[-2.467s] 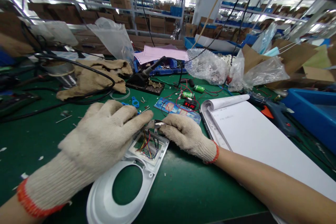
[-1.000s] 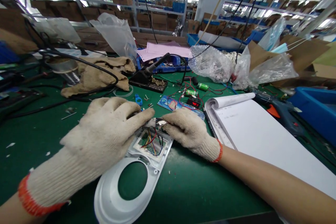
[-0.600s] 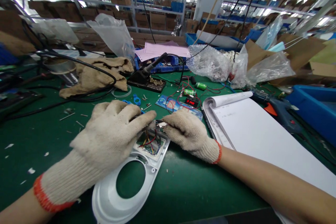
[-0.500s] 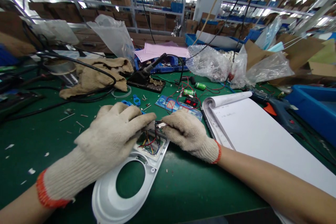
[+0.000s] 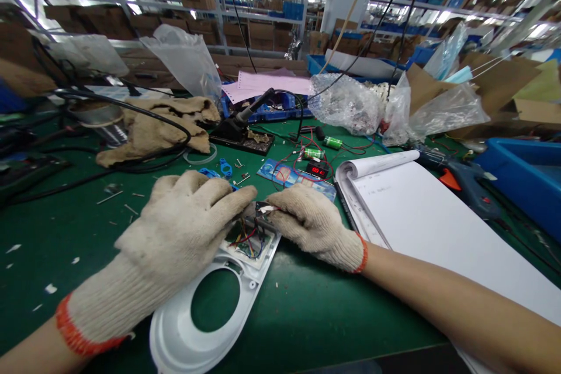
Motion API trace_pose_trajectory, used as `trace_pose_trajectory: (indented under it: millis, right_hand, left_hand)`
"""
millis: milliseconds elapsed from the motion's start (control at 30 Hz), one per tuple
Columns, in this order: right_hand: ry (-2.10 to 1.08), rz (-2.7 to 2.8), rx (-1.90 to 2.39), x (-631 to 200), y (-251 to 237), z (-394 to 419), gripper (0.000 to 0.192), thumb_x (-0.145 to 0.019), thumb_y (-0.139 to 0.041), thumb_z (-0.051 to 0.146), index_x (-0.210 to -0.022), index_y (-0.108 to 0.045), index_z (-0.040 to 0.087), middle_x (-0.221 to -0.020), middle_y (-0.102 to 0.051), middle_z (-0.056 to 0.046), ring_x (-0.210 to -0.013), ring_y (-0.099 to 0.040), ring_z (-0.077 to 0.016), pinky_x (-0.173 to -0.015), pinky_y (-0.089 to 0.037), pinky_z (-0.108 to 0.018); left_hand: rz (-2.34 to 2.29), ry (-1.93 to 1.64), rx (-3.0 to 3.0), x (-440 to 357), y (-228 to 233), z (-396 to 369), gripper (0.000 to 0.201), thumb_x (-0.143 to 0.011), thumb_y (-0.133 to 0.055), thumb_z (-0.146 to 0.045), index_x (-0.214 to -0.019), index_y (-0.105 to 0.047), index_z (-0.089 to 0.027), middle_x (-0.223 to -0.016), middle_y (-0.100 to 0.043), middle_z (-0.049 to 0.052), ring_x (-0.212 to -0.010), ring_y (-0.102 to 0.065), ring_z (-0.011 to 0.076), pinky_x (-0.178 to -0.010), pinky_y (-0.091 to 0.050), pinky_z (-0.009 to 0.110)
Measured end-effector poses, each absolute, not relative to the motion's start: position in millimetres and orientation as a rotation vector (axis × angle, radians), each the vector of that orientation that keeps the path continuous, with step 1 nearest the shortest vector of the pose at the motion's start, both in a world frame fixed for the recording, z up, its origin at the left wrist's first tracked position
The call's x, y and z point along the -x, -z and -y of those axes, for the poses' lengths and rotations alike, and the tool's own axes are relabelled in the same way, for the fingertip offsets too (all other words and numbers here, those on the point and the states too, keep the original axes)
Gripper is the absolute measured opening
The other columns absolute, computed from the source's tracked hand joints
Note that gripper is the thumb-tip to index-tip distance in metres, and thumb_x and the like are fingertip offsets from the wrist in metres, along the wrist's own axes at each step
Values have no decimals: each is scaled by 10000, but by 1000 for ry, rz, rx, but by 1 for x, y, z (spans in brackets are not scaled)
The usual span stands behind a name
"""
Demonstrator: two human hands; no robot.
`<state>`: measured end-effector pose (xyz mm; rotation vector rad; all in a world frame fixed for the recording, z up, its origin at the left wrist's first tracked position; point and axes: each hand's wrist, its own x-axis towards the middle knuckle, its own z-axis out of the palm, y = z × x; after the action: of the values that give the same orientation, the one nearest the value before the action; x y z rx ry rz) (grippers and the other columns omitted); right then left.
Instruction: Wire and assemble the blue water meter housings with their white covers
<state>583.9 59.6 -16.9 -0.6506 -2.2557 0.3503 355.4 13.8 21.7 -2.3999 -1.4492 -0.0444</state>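
Note:
Both my hands wear off-white knit gloves with orange cuffs. My left hand (image 5: 184, 239) reaches over the upper left of a white plastic housing (image 5: 175, 336) with a large round opening. Its thumb and fingers are closed at one side of a small dark part (image 5: 259, 206) with a whitish patch. From the other side my right hand (image 5: 311, 222) pinches the same part, fingertips mostly hidden. Just below the fingertips, red, yellow, black and blue wires (image 5: 249, 241) run within the housing's rectangular compartment. The part's exact kind is unclear.
Beyond my hands lie a small red-digit display (image 5: 317, 170), green cylindrical cells (image 5: 333, 142) and a soldering iron (image 5: 254, 106) in its stand. An open notepad (image 5: 421, 204), a power tool (image 5: 468, 184) and a blue bin (image 5: 521, 181) are at right. Screws and scraps dot the green mat.
The display's red digits have changed. The whole view has shifted slightly, while both hands keep almost the same grip at the small dark part.

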Motion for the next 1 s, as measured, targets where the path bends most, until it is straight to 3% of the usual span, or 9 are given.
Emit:
trace_pose_trajectory:
  millis: [233, 367, 533, 733, 833, 1000]
  right_hand:
    - [-259, 2221, 558, -583, 19, -64, 199, -1025, -511, 316, -985, -664, 195, -803, -696, -16, -719, -606, -147, -656, -413, -269]
    - [-275, 2236, 453, -582, 21, -68, 194, -1018, -514, 285, -1057, -661, 165, -834, -700, -31, -737, -610, -154, -691, -428, -284]
    - [-349, 2228, 424, -578, 20, -68, 214, -1016, -511, 296, -1063, -675, 167, -848, -722, -33, -755, -636, -157, -700, -444, -278]
    - [-492, 2190, 706, -576, 23, -69, 196, -991, -541, 312, -1048, -702, 214, -929, -746, -21, -793, -660, -157, -709, -456, -271]
    - [-594, 2172, 836, -578, 24, -70, 183, -951, -607, 341, -1027, -705, 206, -886, -723, -10, -738, -628, -147, -661, -431, -266]
    - [-697, 2172, 892, -582, 21, -67, 226, -978, -564, 380, -974, -692, 194, -866, -698, -16, -760, -614, -151, -662, -424, -271]
  left_hand:
    - [1617, 229, 2665, -348, -16, -16, 409, -935, -433, -229, -1300, -616, -239, -1147, -677, 85, -1006, -611, 283, -842, -494, 455]
    - [1889, 438, 2821, -347, -22, -17, 327, -926, -492, -286, -1211, -651, -265, -1119, -691, 14, -998, -644, 210, -857, -521, 358]
    - [2133, 635, 2576, -346, -36, -19, 365, -929, -543, -356, -1283, -600, -288, -1180, -678, -6, -1017, -646, 196, -879, -512, 316]
    - [1900, 256, 2064, -326, -51, -37, 486, -1000, -316, -350, -1401, -523, -171, -1185, -618, 163, -1108, -578, 336, -932, -485, 485]
    - [1955, 20, 2036, -307, -53, -47, 541, -1009, -204, -336, -1476, -438, -195, -1204, -616, 188, -1063, -609, 372, -854, -509, 539]
    - [2165, -398, 2158, -279, -48, -50, 520, -1002, -224, -385, -1435, -503, -308, -1278, -625, 154, -987, -647, 375, -798, -511, 586]
